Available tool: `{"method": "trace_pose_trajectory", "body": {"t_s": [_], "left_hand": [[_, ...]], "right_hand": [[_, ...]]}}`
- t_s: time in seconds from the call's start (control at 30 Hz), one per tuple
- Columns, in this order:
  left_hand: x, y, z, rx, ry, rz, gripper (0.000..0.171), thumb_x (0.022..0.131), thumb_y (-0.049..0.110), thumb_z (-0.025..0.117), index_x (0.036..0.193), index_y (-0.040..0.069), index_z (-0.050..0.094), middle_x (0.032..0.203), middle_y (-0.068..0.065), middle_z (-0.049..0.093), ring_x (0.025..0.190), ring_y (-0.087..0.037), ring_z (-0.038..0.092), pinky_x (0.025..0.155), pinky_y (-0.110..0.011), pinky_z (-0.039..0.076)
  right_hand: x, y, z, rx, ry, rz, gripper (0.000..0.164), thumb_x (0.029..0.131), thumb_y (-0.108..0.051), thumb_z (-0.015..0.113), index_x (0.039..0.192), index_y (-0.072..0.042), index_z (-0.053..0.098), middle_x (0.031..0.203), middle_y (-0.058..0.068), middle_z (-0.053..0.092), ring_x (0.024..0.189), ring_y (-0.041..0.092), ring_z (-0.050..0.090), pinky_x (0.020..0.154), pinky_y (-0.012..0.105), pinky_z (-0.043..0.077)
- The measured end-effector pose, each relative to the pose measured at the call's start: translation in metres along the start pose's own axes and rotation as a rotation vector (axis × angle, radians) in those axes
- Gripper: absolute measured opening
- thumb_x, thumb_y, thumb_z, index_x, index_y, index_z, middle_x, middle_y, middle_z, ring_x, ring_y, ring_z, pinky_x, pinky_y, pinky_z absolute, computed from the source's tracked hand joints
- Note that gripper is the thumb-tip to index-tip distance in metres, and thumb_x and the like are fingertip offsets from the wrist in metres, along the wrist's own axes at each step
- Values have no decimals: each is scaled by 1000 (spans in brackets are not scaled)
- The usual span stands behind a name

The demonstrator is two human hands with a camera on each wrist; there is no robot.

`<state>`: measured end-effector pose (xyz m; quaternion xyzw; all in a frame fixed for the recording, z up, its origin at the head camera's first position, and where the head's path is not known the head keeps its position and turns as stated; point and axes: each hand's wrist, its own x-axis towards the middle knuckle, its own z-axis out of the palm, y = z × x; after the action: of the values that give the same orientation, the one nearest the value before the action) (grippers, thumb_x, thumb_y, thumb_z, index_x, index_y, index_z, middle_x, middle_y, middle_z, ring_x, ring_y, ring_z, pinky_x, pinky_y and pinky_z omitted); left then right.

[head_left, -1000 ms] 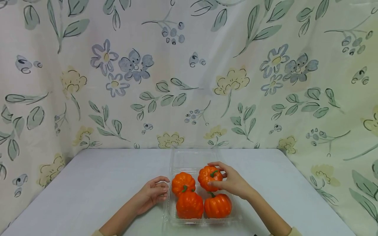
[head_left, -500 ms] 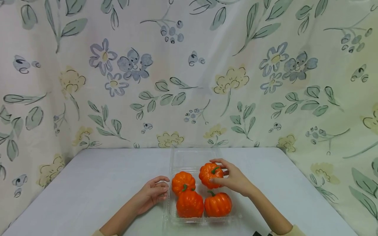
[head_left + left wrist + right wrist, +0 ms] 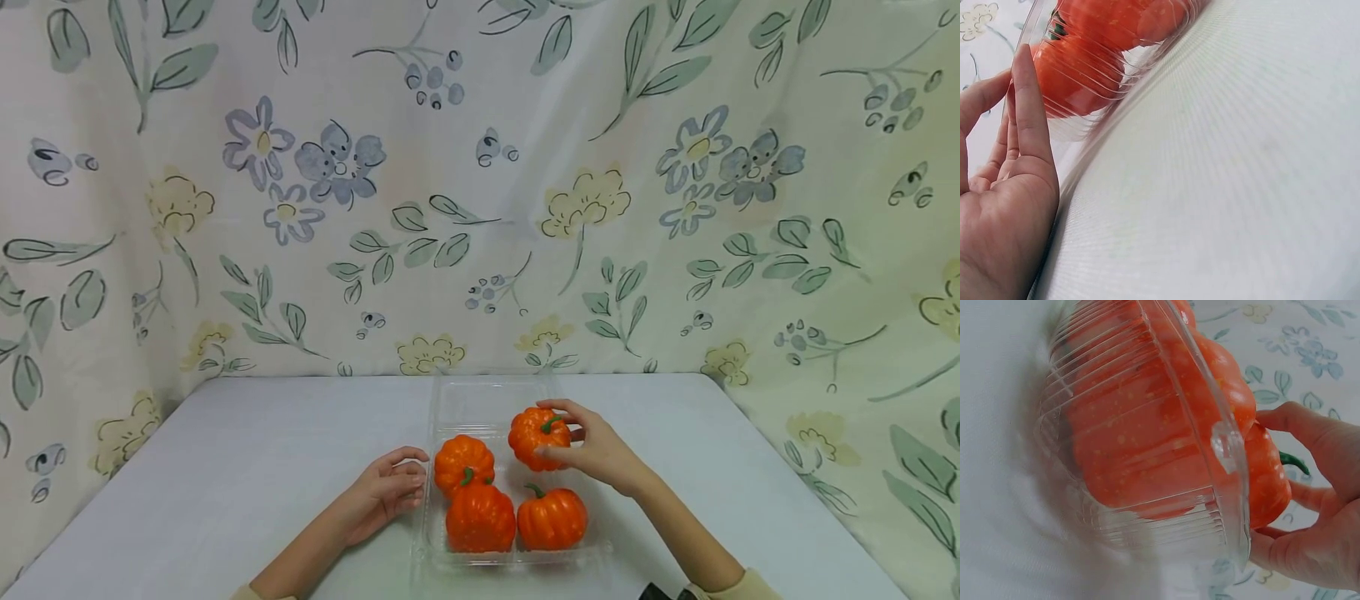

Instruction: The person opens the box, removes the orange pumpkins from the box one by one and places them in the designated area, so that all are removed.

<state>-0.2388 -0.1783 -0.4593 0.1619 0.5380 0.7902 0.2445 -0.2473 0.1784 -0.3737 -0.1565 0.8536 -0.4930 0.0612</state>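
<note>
A clear plastic clamshell box (image 3: 603, 546) lies open on the table, its lid (image 3: 491, 402) flat behind it. Three orange pumpkins sit in it: back left (image 3: 463, 458), front left (image 3: 480, 520), front right (image 3: 551, 520). My right hand (image 3: 588, 446) grips a fourth pumpkin (image 3: 534, 433) with a green stem, held just above the back right of the box; the same pumpkin (image 3: 1269, 478) shows past the box rim (image 3: 1225, 447) in the right wrist view. My left hand (image 3: 390, 490) rests with straight fingers (image 3: 1029, 106) against the box's left wall (image 3: 1094, 94).
The table (image 3: 247, 467) is covered with a pale grey cloth. A floral curtain (image 3: 480, 183) hangs close behind it and wraps round both sides. A dark object (image 3: 660, 592) peeks in at the bottom edge by my right forearm.
My right hand has lifted the back right pumpkin slightly up and away from the others. The left hand and the three other pumpkins have stayed put.
</note>
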Motion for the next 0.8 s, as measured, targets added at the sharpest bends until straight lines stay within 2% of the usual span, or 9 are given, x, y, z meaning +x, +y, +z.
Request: {"method": "trace_pose_trajectory", "body": {"t_s": [0.2,0.47,0.67,0.8], "left_hand": [[-1,1,1,-4,-12,6,19,107,4,53,124,13,54,98,6,66,85,-7,68,82,-19,60],[-1,0,1,-18,-11,3,19,107,3,54,124,13,54,98,6,66,85,-6,69,82,-19,60],[0,-2,0,-25,-32,16,20,107,2,53,124,13,54,98,6,68,87,-6,70,82,-20,60],[0,-3,-2,-20,-35,18,20,107,2,53,124,13,54,99,6,68,88,-6,70,83,-20,60]], "right_hand": [[0,1,1,-12,18,-5,66,88,-21,85,147,-12,56,133,16,64,110,31,61,85,40,61],[-2,1,2,-25,53,-5,72,87,-19,86,149,-9,51,138,21,59,114,33,61,87,44,62],[-2,1,-1,-21,58,-15,70,88,-19,84,148,-7,50,146,24,55,117,35,61,88,46,62],[-3,1,-5,-26,71,-22,69,89,-19,84,148,-6,50,144,25,56,117,36,61,88,46,63]]}}
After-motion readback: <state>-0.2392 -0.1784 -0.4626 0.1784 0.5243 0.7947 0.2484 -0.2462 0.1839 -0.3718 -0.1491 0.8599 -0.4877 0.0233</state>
